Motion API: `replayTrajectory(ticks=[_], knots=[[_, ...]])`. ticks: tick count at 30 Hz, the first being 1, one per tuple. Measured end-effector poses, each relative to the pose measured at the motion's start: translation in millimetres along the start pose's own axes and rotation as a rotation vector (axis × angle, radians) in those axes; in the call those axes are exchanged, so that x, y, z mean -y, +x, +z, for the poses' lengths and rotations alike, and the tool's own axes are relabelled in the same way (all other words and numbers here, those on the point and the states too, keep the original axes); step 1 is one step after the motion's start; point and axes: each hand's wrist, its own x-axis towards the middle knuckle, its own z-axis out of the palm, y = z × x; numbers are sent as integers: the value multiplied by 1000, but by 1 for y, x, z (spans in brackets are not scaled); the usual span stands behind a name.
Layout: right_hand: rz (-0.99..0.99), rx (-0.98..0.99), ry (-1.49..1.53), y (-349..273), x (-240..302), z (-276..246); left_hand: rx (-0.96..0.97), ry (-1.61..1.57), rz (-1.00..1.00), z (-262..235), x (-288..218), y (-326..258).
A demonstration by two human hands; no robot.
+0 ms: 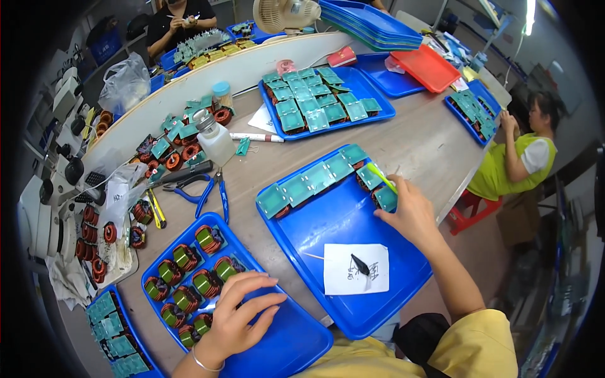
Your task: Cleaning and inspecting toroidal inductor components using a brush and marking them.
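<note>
Lime-green plastic, slim and straight as a pen, marks out the stick-like tool point(382, 177) that the right hand point(406, 211) holds between thumb and fingers, slanting over the right-hand end of the middle blue tray point(302, 239). Just under it lie two square green circuit boards point(385, 199); whether the fingertips also touch them, I cannot tell. The hand comes in from the side, probably to keep the boards in sight.

Along the tray's far edge runs a row of similar board-topped coils point(296, 189), set side by side, likely so the rim keeps them square. Their tops are flat and glossy, with reddish copper windings showing beneath. Nearer the person, a matte white paper sheet point(337, 283) carries a small black pointed object point(360, 264), perhaps laid there to stand out.

The left hand point(242, 318) has its fingers loosely spread above the left blue tray point(290, 343), with nothing visible in its grasp. Beside it, ring-shaped coils point(186, 257) with shiny olive-green bands stand in rows, plausibly for easy picking.

Beyond, on the wood-grained table point(247, 179), lie blue-handled pliers point(223, 196) and a squat translucent bottle point(216, 143).
</note>
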Motion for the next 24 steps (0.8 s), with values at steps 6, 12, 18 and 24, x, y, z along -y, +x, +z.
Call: replayTrajectory(ticks=[6, 12, 18, 24], knots=[[93, 123, 526, -32, 31, -36, -14, 55, 60, -1, -16, -7], [-260, 395, 1023, -67, 99, -85, 21, -193, -86, 1, -42, -12], [-439, 296, 1091, -79, 124, -99, 103, -547, -194, -6, -45, -36], [-490, 133, 656, -84, 106, -103, 95, -405, -66, -17, -54, -38]])
